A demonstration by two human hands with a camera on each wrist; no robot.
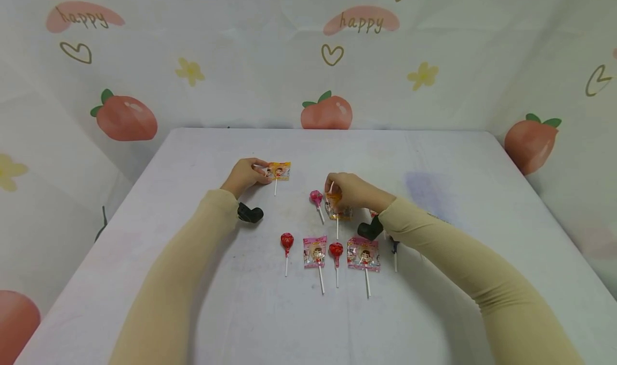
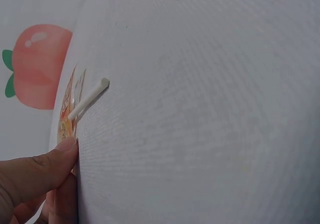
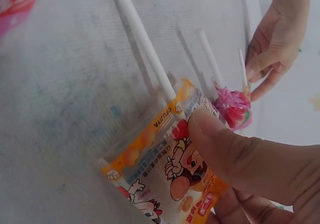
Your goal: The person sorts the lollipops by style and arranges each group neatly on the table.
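My left hand point(image 1: 247, 175) pinches the left edge of an orange-wrapped lollipop point(image 1: 280, 170) toward the table's far side. In the left wrist view, the thumb presses on that flat packet point(image 2: 66, 114), its white stick pointing away from the hand. My right hand point(image 1: 355, 191) pinches another orange-wrapped lollipop point(image 3: 165, 159) between thumb and fingers; its stick points toward the near side. Just left of the right hand lies a round pink lollipop point(image 1: 316, 197). The right hand covers part of its packet.
Nearer the front, a red lollipop point(image 1: 286, 241), a pink packet lollipop point(image 1: 314, 251), a second red lollipop point(image 1: 336, 249) and another pink packet lollipop point(image 1: 363, 255) form a row. A dark lollipop point(image 1: 395, 247) and others are partly hidden beneath the right wrist. A patterned cloth backdrop point(image 1: 270, 86) stands behind the table.
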